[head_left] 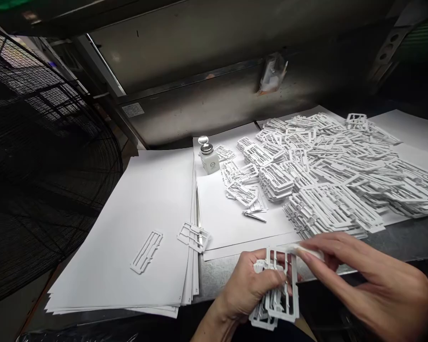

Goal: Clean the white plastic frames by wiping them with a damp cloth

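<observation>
My left hand (248,287) grips a small stack of white plastic frame parts (276,299) at the near table edge. My right hand (374,280) pinches a thin white strip (308,251) whose tip rests on top of the held frames. Two single frames lie on the left paper stack: a long one (147,251) and a squarer one (193,236). A large heap of the same frames (335,171) covers the paper sheets at the right.
A stack of white paper sheets (142,199) lies at the left. A small white dispenser bottle (209,159) with a metal top stands behind. Metal tweezers (254,216) lie on the middle sheet. A black wire fan guard (39,156) stands at the far left.
</observation>
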